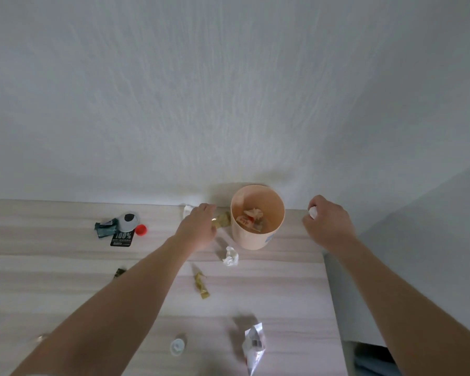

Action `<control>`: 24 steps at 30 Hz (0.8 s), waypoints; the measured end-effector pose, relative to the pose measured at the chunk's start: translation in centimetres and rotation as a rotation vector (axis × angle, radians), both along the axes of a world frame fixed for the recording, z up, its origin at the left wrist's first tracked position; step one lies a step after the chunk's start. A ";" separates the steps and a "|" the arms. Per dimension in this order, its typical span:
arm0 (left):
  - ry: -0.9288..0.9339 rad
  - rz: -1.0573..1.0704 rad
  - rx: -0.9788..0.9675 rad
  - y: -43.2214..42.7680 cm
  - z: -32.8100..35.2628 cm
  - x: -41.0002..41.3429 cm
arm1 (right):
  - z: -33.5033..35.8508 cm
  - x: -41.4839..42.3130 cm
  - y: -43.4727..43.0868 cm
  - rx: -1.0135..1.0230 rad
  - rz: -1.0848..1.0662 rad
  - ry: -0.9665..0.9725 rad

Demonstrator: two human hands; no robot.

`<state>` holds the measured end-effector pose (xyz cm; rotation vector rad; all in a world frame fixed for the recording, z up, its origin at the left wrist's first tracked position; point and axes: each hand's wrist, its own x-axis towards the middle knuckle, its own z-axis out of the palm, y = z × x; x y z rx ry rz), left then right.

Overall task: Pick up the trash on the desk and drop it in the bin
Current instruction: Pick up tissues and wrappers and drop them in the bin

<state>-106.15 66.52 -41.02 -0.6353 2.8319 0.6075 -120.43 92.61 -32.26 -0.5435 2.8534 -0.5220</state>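
A peach-coloured bin (266, 234) stands at the back of the wooden desk (65, 270), with crumpled wrappers inside. My left hand (198, 229) is just left of the bin and pinches an olive-gold wrapper (223, 220) that touches the bin's wall. My right hand (329, 223) hovers to the right of the bin and grips a small white scrap (313, 212). A crumpled white paper (230, 257) lies in front of the bin, and another gold wrapper (201, 284) lies nearer to me.
At the back left lie a dark green packet (105, 228), a white-and-black pouch (125, 229) and a red cap (141, 229). A white cap (177, 346) and clear foil (254, 346) lie near the front. A white scrap (187, 210) sits by the wall. The desk's right edge (330, 294) drops off.
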 end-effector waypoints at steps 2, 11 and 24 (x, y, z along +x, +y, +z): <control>-0.020 -0.022 0.014 -0.3 -1.4 -0.8 | -1.1 -0.5 -0.3 0.028 -0.009 -0.014; -0.097 -0.057 -0.065 -1.5 -7.4 -3.9 | -5.1 -3.0 -0.8 0.070 -0.027 -0.072; -0.048 -0.008 -0.011 -1.2 -7.4 -4.4 | -6.0 -3.2 -0.2 0.034 -0.020 -0.116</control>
